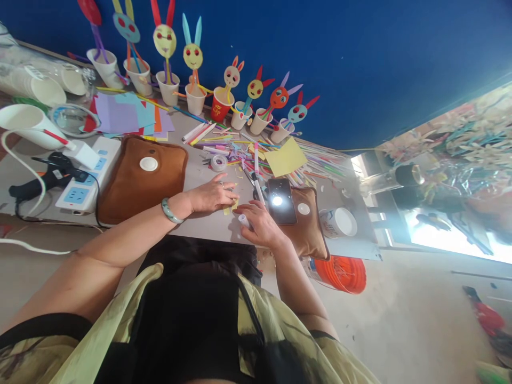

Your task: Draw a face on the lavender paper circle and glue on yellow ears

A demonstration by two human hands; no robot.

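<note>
A: What is the left hand (212,195) doing?

B: It is lying flat on the table (208,221), fingers spread, pressing down a small yellow paper scrap (232,207). The grip is not closing on anything; it is only pinning the scrap, probably so the thin sheet is not sliding.

A: And the right hand (260,224)?

B: It is curling its grip around a small white glue stick (243,220), tip pointing toward the scrap. The scrap is sitting just between both hands, at the table's near edge.

A: What is lying around them?

B: A glossy black phone (281,200) is resting on a soft brown padded pouch (306,221) just beside the right hand, its screen catching glare. A bigger brown pouch (142,178) with a white round cap is sitting left of the left hand. Beyond it, a white power strip (88,176) is feeding a black glue gun (48,176).

A: And further back?

B: Thin coloured straws (240,146) are scattering around a tape roll (218,162) and a yellow square sheet (286,157). Flat coloured paper sheets (128,113) are stacking at the left. Along the blue wall, paper cups (194,98) are standing in a row, each holding a round-faced paper bunny (192,53) with long ears, likely upright for display.
</note>
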